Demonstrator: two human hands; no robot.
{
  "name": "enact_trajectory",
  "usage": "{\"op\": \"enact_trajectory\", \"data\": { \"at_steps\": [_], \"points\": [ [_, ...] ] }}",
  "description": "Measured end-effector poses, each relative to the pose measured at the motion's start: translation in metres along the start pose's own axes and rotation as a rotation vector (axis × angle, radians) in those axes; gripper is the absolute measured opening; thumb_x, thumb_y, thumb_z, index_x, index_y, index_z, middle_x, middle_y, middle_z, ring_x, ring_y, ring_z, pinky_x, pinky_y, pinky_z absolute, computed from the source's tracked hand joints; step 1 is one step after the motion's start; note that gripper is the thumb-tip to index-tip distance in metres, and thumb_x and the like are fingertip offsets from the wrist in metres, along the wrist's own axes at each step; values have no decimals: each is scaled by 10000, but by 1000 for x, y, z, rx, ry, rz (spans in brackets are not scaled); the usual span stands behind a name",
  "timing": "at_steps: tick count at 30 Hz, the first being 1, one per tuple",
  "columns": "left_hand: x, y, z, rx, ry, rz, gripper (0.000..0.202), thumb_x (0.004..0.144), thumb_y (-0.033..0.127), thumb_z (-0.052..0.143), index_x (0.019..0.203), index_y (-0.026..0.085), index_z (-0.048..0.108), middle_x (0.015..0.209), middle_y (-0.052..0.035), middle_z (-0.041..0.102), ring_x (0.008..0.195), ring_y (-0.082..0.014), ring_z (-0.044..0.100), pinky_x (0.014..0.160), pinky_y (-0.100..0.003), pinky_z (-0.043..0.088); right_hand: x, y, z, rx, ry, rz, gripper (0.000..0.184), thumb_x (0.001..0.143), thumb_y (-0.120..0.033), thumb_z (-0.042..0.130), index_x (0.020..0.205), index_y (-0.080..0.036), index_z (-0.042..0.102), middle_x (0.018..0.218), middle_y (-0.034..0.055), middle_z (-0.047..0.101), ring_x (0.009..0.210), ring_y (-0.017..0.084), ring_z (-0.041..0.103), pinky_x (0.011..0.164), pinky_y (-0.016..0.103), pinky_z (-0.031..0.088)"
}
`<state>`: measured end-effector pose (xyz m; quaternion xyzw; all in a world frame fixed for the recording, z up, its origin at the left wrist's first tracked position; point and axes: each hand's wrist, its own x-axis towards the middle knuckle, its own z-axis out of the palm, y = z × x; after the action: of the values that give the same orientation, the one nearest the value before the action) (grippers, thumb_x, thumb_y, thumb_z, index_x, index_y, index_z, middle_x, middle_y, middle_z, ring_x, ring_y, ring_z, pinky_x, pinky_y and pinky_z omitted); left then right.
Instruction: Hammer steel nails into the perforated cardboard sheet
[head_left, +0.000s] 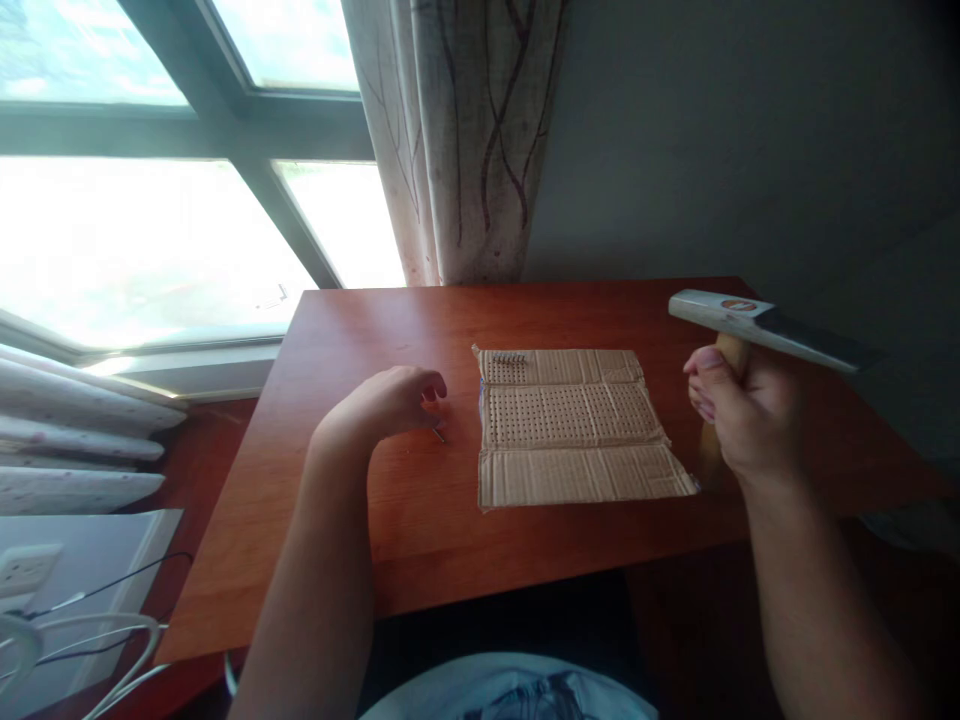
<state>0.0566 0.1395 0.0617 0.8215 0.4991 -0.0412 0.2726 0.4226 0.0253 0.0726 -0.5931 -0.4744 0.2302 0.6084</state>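
My right hand (739, 415) is closed round the wooden handle of a hammer (772, 328), whose grey metal head is raised above the table's right side. My left hand (390, 400) rests on the table left of a flat piece of cardboard (577, 430), its fingers curled down over a small nail (438, 433) lying on the wood. The cardboard is dotted with rows of small holes, and a short row of nails (510, 357) stands at its far left corner.
The reddish wooden table (420, 540) stands against a grey wall, with a patterned curtain (469, 140) and a bright window (150, 230) behind it. At lower left are a wall socket (22, 568) and white cables (112, 640).
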Motion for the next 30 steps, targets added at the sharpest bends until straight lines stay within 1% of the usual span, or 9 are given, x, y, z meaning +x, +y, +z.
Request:
{"op": "enact_trajectory", "data": {
  "at_steps": [2, 6, 10, 15, 19, 22, 24, 26, 30],
  "points": [
    [-6, 0, 2, 68, -4, 0, 237, 726, 197, 640, 940, 239, 732, 932, -30, 743, 770, -204, 651, 642, -284, 423, 0, -2, -2, -20, 3, 9, 301, 875, -446, 736, 788, -169, 659, 550, -56, 453, 441, 51, 409, 383, 183, 304],
    [-24, -7, 16, 144, 40, -12, 386, 727, 82, 527, 1000, 268, 725, 974, -27, 722, 823, -203, 653, 687, -293, 431, -1, -3, -6, 5, -9, -3, 302, 878, -434, 737, 769, -166, 650, 536, -57, 442, 437, 51, 405, 384, 192, 290],
    [-39, -10, 32, 151, 98, -20, 294, 790, 123, 520, 933, 269, 732, 1031, -37, 689, 881, -211, 648, 736, -307, 452, -2, 0, -7, 55, -15, -8, 287, 879, -416, 739, 772, -166, 649, 526, -57, 445, 418, 48, 380, 374, 202, 258],
    [-42, -1, 41, 230, 163, -13, 247, 907, 205, 495, 890, 228, 740, 1054, -85, 685, 985, -255, 634, 809, -340, 475, 4, 0, -3, 102, -11, -44, 300, 858, -434, 752, 753, -175, 643, 510, -60, 432, 404, 53, 363, 359, 203, 252],
    [-40, 10, 42, 354, 125, -16, 258, 944, 185, 440, 880, 195, 691, 988, -118, 683, 886, -258, 651, 716, -346, 463, 14, 0, 2, 156, 8, -55, 328, 832, -456, 769, 722, -183, 625, 494, -63, 426, 395, 55, 352, 351, 199, 251],
    [-38, 13, 44, 366, 123, -43, 257, 952, 178, 417, 880, 197, 664, 927, -114, 690, 811, -249, 659, 662, -331, 446, 21, 4, 5, 147, 13, -46, 349, 828, -473, 768, 715, -177, 624, 491, -68, 417, 393, 50, 350, 351, 196, 253],
    [-36, 9, 46, 294, 179, -49, 250, 949, 189, 424, 886, 207, 666, 946, -104, 703, 787, -232, 665, 660, -318, 449, 23, 8, 6, 118, 28, -58, 355, 823, -472, 772, 705, -176, 616, 508, -65, 434, 406, 51, 366, 356, 195, 266],
    [-34, 4, 47, 150, 292, -23, 218, 929, 199, 461, 900, 216, 676, 979, -87, 716, 778, -210, 668, 684, -310, 470, 25, 10, 6, 112, 36, -93, 356, 818, -453, 781, 690, -178, 596, 530, -57, 457, 420, 52, 380, 362, 195, 272],
    [-23, -1, 42, -408, 572, 90, 101, 859, 281, 619, 876, 197, 674, 869, -50, 726, 767, -182, 677, 725, -297, 534, 26, 6, 9, 195, 18, -176, 359, 822, -445, 781, 689, -185, 572, 512, -66, 432, 403, 51, 356, 358, 202, 252]
  ]
}}
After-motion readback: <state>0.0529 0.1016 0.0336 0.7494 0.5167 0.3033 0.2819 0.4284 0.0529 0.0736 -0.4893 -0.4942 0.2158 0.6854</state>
